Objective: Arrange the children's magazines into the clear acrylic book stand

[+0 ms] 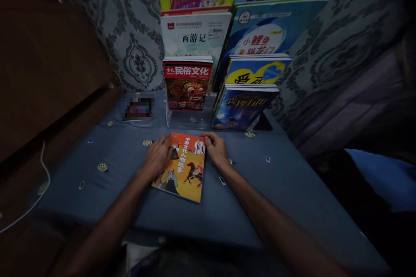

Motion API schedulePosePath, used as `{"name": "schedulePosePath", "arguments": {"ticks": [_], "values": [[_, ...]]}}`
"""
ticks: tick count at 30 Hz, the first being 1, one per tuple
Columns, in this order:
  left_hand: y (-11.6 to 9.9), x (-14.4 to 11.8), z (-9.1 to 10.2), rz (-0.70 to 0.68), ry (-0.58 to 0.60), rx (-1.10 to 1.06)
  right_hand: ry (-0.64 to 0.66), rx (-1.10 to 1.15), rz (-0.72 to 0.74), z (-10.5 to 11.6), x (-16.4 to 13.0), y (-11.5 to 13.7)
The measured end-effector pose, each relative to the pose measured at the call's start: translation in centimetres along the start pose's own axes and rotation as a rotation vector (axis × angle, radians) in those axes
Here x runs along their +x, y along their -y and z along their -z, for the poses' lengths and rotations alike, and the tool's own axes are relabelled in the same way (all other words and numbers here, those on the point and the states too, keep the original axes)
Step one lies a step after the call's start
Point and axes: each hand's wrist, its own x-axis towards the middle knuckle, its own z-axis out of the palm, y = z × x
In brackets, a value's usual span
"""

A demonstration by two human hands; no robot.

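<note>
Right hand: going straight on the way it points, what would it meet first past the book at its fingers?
The right hand would likely cross the orange book, then meet the transparent book stand below the red mask-cover book, though depth is unclear.

Table [263,181] under grey-blue cloth, scattered yellow dotted motifs. Orange-and-yellow book [186,181] flat on it, between left fingers [167,142] and right fingers [209,137], running nearer than both. Clear book stand [182,120] just beyond the fingertips. Blurred-out object [139,107] farther off, leftward of left fingers.
</note>
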Motion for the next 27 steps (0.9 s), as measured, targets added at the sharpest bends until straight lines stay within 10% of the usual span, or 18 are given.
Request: {"name": "schedulePosePath", "arguments": {"ticks": [11, 27], "values": [[0.4, 0.4, -1.4, -0.038, -0.04, -0.068, 0.073, -0.022, 0.069, 1.6, -0.6, -1.0], [-6.1, -1.2, -0.1, -0.213, 0.205, 0.065, 0.146, 0.114, -0.054, 2.0, -1.6, 1.3]]}}
